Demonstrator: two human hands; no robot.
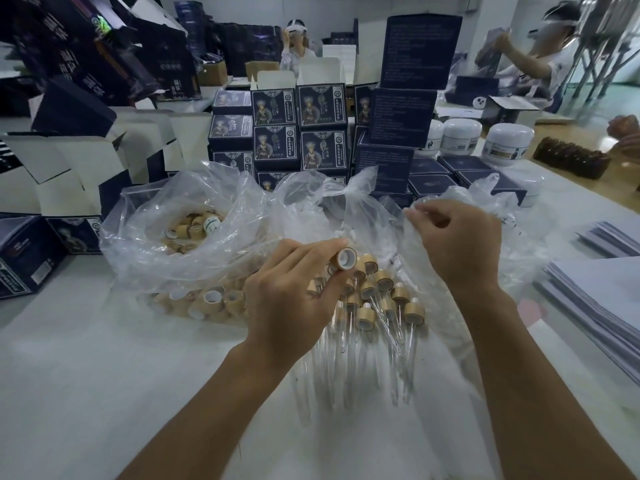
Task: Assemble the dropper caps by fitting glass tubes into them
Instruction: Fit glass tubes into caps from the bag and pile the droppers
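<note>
At frame centre I had my left hand (294, 289) pinching an empty cap (343, 258), opening turned up, ready for a tube. My right hand (457, 247), fingers curled, gripped the plastic bag (526, 244), apparently to reach the glass tubes; finished droppers (377, 306) lay below on the worktop (104, 375).

Both forearms are cut off by the lower edge. The left hand (294, 289) covers part of the heap of assembled droppers (377, 299). The right hand (457, 244) has its fingertips curled into clear plastic film (512, 237); whatever they pinch is hidden. Contents of the left bag (173, 230) are blurred behind folds. Print on the dark boxes (401, 116) is too small to read. Paper stacks (602, 299) run off the right edge.
</note>
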